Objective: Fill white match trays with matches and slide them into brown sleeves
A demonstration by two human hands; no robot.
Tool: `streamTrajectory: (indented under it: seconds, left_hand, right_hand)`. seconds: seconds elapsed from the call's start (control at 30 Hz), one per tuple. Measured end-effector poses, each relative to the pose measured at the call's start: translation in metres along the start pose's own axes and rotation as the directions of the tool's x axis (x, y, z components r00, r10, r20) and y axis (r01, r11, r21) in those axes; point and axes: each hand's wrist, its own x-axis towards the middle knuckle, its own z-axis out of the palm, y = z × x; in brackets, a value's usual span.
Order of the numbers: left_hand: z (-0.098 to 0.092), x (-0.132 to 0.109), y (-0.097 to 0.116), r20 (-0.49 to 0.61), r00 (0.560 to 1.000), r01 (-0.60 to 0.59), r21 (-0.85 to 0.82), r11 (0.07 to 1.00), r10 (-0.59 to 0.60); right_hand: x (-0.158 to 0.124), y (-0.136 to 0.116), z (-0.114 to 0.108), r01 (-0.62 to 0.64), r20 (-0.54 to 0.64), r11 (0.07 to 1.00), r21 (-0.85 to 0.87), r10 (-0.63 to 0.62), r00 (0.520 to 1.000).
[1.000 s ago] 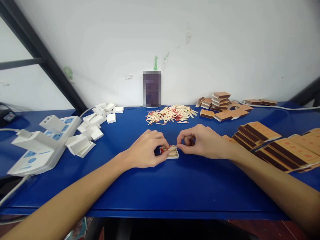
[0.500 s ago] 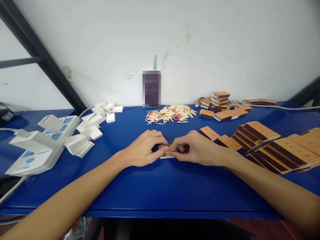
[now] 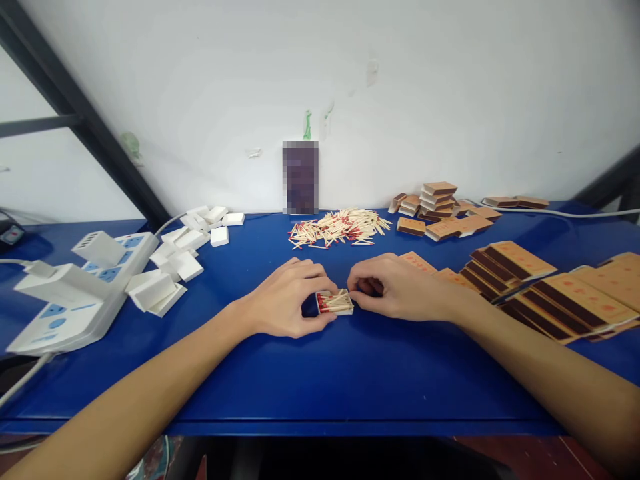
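Note:
A small white matchbox tray [image 3: 345,311] filled with red-tipped matches [image 3: 334,302] rests on the blue table in front of me. My left hand [image 3: 295,299] grips it from the left, thumb along the near side and fingers along the far side. At the tray's right end is my right hand [image 3: 387,288], its fingers curled and thumb drawn in close to them; whether anything is between them is hidden. Behind both hands lies a loose heap of matches [image 3: 345,227] with red heads.
White empty trays [image 3: 187,243] lie scattered at the left, beside a white power strip [image 3: 107,293] with plugs. Orange-brown matchbox sleeves [image 3: 520,260] are stacked at the right, with more sleeves [image 3: 437,200] by the wall. A blurred dark rectangle [image 3: 301,178] stands at the back.
My right hand has drawn back from over the matches to the tray's right end. My left thumb has moved down to the tray's near side, and more matches show.

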Motion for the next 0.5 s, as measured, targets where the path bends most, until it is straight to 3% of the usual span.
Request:
streamTrajectory:
  seconds: [0.27,0.5]
  left_hand:
    - [0.0015,-0.0006,-0.0016,0.005,1.000,-0.021,-0.034,0.999,0.021]
    - [0.0013,0.0003,0.0005,0.029,0.999,0.032,-0.100,0.995,-0.029]
  right_hand:
    - [0.0016,-0.0003,0.0045,-0.004,-0.004,0.997,0.080,0.004,1.000]
    - [0.0012,-0.0020,0.0049,0.013,-0.042,0.997,0.079,-0.010,0.999]
